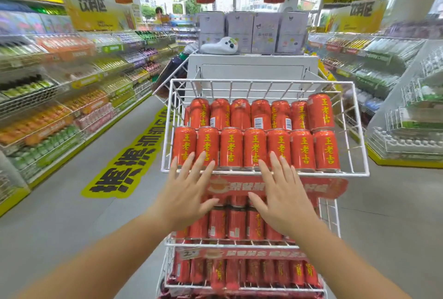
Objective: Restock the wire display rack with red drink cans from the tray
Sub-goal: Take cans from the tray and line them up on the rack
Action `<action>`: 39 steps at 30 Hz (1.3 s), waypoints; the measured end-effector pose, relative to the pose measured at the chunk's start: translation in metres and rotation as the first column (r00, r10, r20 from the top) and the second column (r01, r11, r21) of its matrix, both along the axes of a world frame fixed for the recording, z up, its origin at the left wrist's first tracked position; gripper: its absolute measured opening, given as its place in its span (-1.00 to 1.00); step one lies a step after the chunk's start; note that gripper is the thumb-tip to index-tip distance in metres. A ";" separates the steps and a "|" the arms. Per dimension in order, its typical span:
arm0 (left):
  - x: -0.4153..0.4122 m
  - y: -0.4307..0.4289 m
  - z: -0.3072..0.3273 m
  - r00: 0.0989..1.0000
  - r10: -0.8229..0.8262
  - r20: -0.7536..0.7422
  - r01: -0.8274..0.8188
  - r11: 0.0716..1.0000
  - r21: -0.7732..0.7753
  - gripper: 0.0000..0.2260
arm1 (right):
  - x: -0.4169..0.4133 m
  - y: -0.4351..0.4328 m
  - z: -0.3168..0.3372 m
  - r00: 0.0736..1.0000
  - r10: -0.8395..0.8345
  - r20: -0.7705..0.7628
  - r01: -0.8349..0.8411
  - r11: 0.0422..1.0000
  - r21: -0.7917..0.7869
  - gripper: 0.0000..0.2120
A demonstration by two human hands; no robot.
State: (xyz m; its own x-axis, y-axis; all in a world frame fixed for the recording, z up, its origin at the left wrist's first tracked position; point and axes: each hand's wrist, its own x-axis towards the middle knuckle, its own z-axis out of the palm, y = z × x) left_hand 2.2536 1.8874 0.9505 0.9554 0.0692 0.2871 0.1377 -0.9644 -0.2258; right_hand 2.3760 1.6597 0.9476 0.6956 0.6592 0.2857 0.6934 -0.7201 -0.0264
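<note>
Red drink cans with yellow writing [255,147] are standing in two full rows inside the white wire display rack [263,174], in the middle of the frame. More red cans are sitting on the lower shelves below. The left hand [189,190] and right hand [279,193] are both reaching out flat and open, fingers spread, holding nothing, just in front of the top basket's front edge.

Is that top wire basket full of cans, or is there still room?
Nearly full. The top basket holds two rows of upright red cans spanning its width; space behind them cannot be judged.
</note>
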 end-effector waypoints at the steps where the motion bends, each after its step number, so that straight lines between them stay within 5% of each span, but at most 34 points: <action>1: -0.013 0.008 -0.005 1.000 -0.003 0.005 0.003 1.000 0.008 -0.27 | -0.011 0.008 -0.005 1.000 0.003 0.007 -0.003 1.000 -0.001 -0.24; 15: -0.149 0.074 -0.192 0.988 -0.032 -0.150 0.022 0.998 -0.066 -0.29 | -0.151 0.062 -0.174 0.990 -0.018 -0.141 0.003 0.995 -0.101 -0.26; 32: -0.296 0.041 -0.694 0.838 0.000 -0.545 -0.167 0.952 -0.257 -0.30 | -0.260 0.033 -0.670 0.807 0.020 -0.590 -0.263 0.907 -0.329 -0.24; 39: -0.315 0.052 -0.842 0.726 -0.042 -0.686 -0.196 0.944 -0.265 -0.33 | -0.278 0.032 -0.825 0.726 -0.002 -0.687 -0.350 0.860 -0.372 -0.38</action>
